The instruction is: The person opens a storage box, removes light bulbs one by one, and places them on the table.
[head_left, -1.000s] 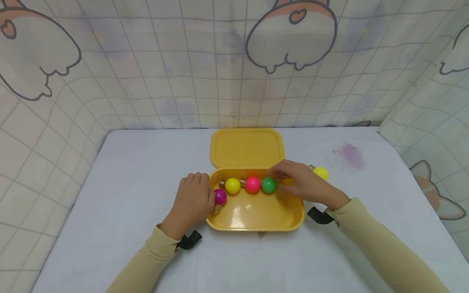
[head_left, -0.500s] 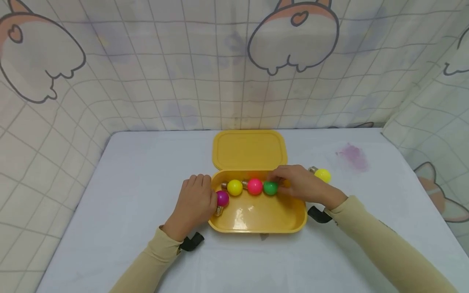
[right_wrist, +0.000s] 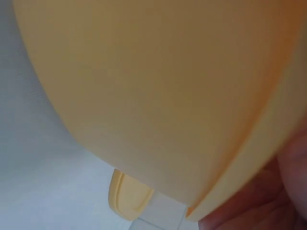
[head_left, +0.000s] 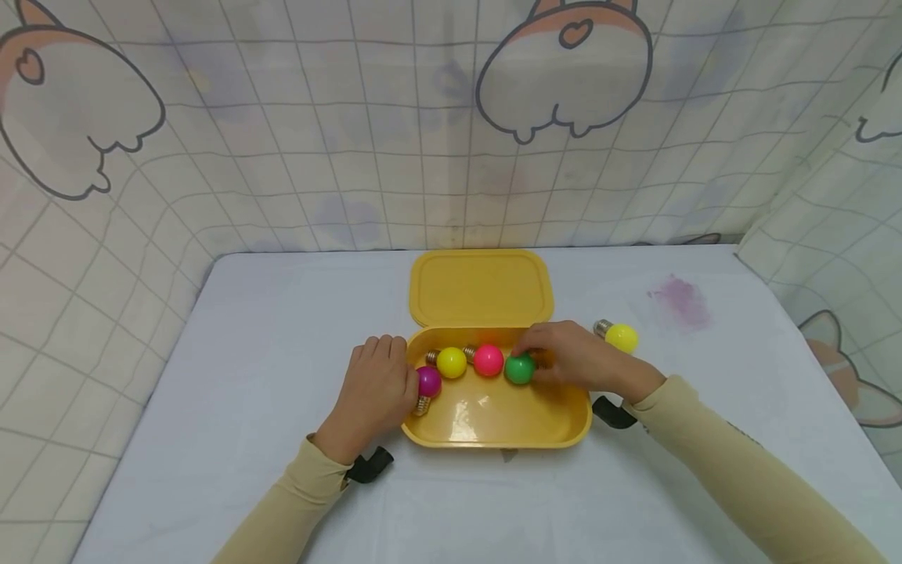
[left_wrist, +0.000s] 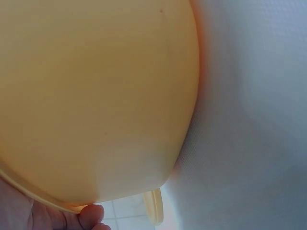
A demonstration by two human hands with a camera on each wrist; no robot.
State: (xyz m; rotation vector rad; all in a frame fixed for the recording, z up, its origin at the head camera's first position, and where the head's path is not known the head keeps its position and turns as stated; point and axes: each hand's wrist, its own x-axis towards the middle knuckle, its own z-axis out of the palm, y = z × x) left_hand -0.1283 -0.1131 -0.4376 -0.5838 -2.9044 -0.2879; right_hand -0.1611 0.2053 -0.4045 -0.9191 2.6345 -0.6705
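A yellow plastic box (head_left: 493, 427) sits on the table. My left hand (head_left: 376, 392) grips its left rim; in the left wrist view the fingertips (left_wrist: 91, 214) curl at the rim. Inside, a purple bulb (head_left: 429, 382) lies beside that hand, its metal base toward the front. A yellow bulb (head_left: 451, 363) and a pink bulb (head_left: 488, 360) line the back wall, bases pointing left. My right hand (head_left: 574, 359) reaches over the right rim and pinches a green bulb (head_left: 520, 369) between thumb and fingers; its base is hidden by the hand.
A yellow lid (head_left: 481, 288) lies flat behind the box. Another yellow bulb (head_left: 622, 338) rests on the white table (head_left: 296, 313) to the right, just past my right hand. A patterned curtain (head_left: 451, 141) hangs behind the table's far edge.
My right hand has drawn the green bulb slightly toward the front of the box. The pink bulb shifts a little left. My left hand keeps its grip on the rim.
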